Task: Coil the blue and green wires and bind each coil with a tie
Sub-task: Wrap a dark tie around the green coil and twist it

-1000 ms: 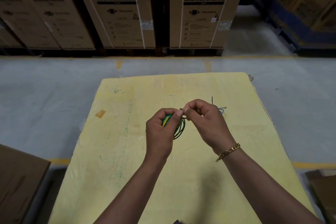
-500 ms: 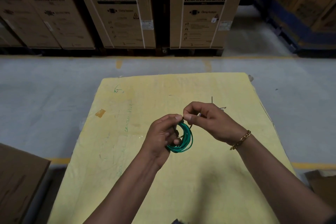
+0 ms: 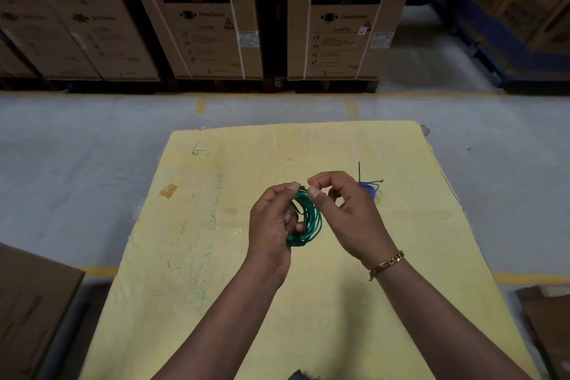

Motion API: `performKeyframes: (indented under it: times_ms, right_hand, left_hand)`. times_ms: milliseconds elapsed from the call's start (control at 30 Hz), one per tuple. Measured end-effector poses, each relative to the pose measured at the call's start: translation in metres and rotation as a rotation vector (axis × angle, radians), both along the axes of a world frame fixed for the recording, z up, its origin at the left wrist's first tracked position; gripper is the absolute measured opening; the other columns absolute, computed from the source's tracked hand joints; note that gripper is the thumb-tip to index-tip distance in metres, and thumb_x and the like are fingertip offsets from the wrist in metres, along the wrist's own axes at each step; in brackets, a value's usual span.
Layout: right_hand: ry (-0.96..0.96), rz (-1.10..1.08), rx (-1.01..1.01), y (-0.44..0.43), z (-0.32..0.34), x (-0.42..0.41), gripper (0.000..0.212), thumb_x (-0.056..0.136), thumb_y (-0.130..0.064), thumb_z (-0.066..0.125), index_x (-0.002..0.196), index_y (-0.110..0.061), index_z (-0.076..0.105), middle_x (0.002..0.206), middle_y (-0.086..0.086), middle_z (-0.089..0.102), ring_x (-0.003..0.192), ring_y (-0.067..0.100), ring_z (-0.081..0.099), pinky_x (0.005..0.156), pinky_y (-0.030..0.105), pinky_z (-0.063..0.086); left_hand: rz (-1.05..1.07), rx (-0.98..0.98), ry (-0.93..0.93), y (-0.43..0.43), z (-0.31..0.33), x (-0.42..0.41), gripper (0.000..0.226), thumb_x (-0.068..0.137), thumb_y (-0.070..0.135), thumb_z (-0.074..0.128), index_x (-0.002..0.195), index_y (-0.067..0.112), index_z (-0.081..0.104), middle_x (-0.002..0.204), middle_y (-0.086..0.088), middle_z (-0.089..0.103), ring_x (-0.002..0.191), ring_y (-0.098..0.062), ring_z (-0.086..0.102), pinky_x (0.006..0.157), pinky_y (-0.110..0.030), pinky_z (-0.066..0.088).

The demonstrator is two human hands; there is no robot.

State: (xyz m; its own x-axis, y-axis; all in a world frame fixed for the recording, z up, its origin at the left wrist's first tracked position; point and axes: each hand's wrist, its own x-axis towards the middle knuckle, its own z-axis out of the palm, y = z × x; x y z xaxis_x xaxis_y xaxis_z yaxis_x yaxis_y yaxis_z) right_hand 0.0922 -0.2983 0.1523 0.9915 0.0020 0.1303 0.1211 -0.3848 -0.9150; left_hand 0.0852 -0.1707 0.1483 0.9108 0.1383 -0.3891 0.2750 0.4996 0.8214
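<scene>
Your left grip (image 3: 273, 225) is closing around the green coil (image 3: 310, 220), with the fingers curling through and behind the loops and the forefinger tip reaching up to the top of the bundle. You are holding that coil upright above the middle of the yellow tabletop (image 3: 216, 271), just left of the frame's centre. Your right grip (image 3: 345, 216) is coming in from the right, its thumb and forefinger pinching together at the top of the coil, where a small dark piece of tie (image 3: 303, 187) is showing between the fingertips of both grips. The other right fingers are curling loosely, touching nothing that can be seen. A dark strand is also running across the inside of the green loops, too thin to follow. The blue coil (image 3: 369, 189) is lying on the tabletop just behind the right grip, partly hidden by its knuckles, and a second tie (image 3: 359, 170) is sticking straight up from it. A gold bracelet (image 3: 387, 264) is sitting on your right wrist. An orange patch (image 3: 168, 190) and green scribbles (image 3: 216, 194) are marking the tabletop's left half. Washing-machine boxes (image 3: 200, 15) are standing across the top of the frame, and a brown carton (image 3: 30, 302) is filling the lower left corner.
</scene>
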Motion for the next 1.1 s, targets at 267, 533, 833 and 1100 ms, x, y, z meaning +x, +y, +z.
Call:
performKeyframes:
  times_ms: [267,533,833,1100]
  right_hand:
    - [-0.043,-0.041,-0.025,0.000,-0.005,0.005,0.008,0.089,-0.033,0.063,0.082,-0.030,0.064,0.081,-0.013,0.068,0.078,0.017,0.057,0.069,0.033,0.047]
    - [-0.151,-0.047,-0.135,0.007,0.000,0.001,0.008,0.091,-0.030,0.060,0.085,-0.028,0.065,0.079,-0.019,0.065,0.076,0.015,0.055,0.072,0.040,0.050]
    - [-0.273,-0.175,-0.209,0.007,0.005,-0.001,0.008,0.082,-0.030,0.065,0.075,-0.028,0.064,0.067,-0.023,0.059,0.068,0.002,0.049,0.062,0.023,0.039]
    - [-0.305,-0.182,-0.230,0.012,0.004,-0.005,0.009,0.084,-0.028,0.066,0.076,-0.025,0.065,0.067,-0.020,0.059,0.068,0.002,0.048,0.061,0.027,0.042]
  left_hand:
    - [-0.023,0.107,-0.021,-0.009,0.003,-0.006,0.013,0.098,0.019,0.058,0.088,0.018,0.066,0.053,0.003,0.032,0.048,-0.011,0.030,0.048,-0.023,0.034]
    - [0.005,0.091,0.000,-0.014,0.002,-0.012,0.015,0.098,0.015,0.052,0.086,0.013,0.060,0.055,0.004,0.042,0.051,-0.012,0.034,0.047,-0.024,0.034]
    - [0.083,0.119,-0.038,-0.016,0.003,-0.016,0.015,0.098,0.018,0.057,0.084,0.015,0.059,0.054,0.006,0.040,0.047,-0.008,0.036,0.049,-0.024,0.036]
    - [0.109,0.203,-0.120,-0.018,0.002,-0.017,0.012,0.100,0.025,0.061,0.089,0.019,0.060,0.076,-0.005,0.056,0.061,-0.017,0.044,0.056,-0.028,0.040]
